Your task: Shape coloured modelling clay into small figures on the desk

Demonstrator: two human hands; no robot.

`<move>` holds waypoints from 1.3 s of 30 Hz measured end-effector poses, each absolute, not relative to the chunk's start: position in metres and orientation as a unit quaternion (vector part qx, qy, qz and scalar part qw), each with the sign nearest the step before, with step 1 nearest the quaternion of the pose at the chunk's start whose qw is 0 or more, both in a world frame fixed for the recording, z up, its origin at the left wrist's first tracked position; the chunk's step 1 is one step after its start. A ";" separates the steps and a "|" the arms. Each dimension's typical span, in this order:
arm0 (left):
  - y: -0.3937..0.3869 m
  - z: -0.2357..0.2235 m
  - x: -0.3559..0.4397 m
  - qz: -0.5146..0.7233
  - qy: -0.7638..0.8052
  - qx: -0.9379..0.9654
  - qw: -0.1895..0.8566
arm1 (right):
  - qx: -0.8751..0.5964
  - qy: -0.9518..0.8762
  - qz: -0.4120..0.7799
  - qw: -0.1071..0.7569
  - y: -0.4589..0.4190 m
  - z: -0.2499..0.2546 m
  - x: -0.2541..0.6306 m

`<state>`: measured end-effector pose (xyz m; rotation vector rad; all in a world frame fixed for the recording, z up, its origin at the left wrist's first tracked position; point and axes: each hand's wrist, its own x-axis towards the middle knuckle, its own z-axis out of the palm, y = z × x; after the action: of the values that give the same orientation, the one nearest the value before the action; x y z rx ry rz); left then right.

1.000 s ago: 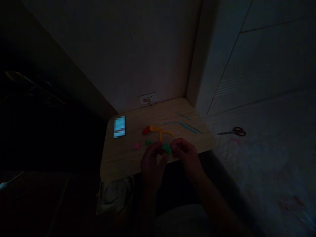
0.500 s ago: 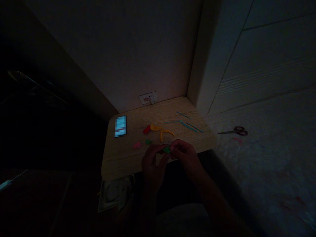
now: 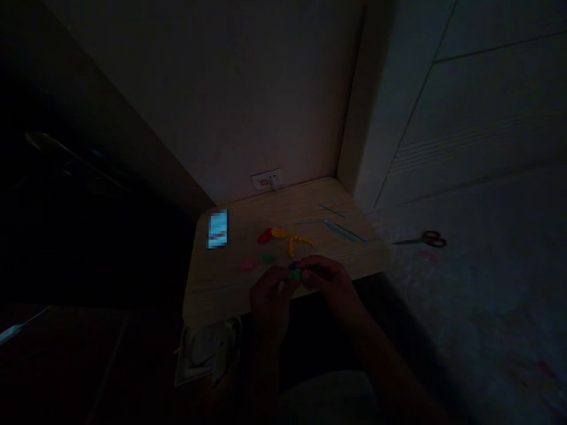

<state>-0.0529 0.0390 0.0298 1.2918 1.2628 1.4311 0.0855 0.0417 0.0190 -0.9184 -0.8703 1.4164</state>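
My left hand (image 3: 271, 298) and my right hand (image 3: 330, 282) meet over the table's front edge. Between their fingertips is a small piece of green modelling clay (image 3: 295, 275), pinched from both sides. A dark purple bit (image 3: 294, 265) shows just behind it; whether the two are joined I cannot tell. Beyond my hands lie another green clay lump (image 3: 268, 258), a pink clay lump (image 3: 247, 265), a red clay piece (image 3: 264, 236), a smooth orange clay piece (image 3: 279, 232) and a bumpy, bent orange clay strand (image 3: 291, 247).
Several thin blue tools (image 3: 340, 230) lie at the right of the wooden table (image 3: 208, 295). A lit phone (image 3: 218, 229) rests at its left. Scissors (image 3: 425, 239) lie on the pale surface to the right. A plug sits in the wall socket (image 3: 267, 179).
The green clay has shifted slightly left and down in my fingers, and the dark purple bit now shows more behind it. The whole view has moved a little.
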 end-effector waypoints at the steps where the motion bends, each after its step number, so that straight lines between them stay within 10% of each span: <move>1: 0.039 0.029 -0.053 0.565 0.507 0.498 0.419 | -0.388 -0.384 0.602 0.583 0.041 0.019 0.086; 12: 0.041 0.014 -0.058 0.548 0.454 0.457 0.533 | -0.395 -0.414 0.545 0.613 0.042 0.020 0.091; 39: 0.043 0.023 -0.060 0.622 0.430 0.503 0.419 | -0.430 -0.443 0.547 0.565 0.037 0.020 0.089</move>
<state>-0.0604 0.0435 0.0232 1.2623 1.0783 1.5596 0.0888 0.0367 0.0202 -1.0104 -1.0422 1.2866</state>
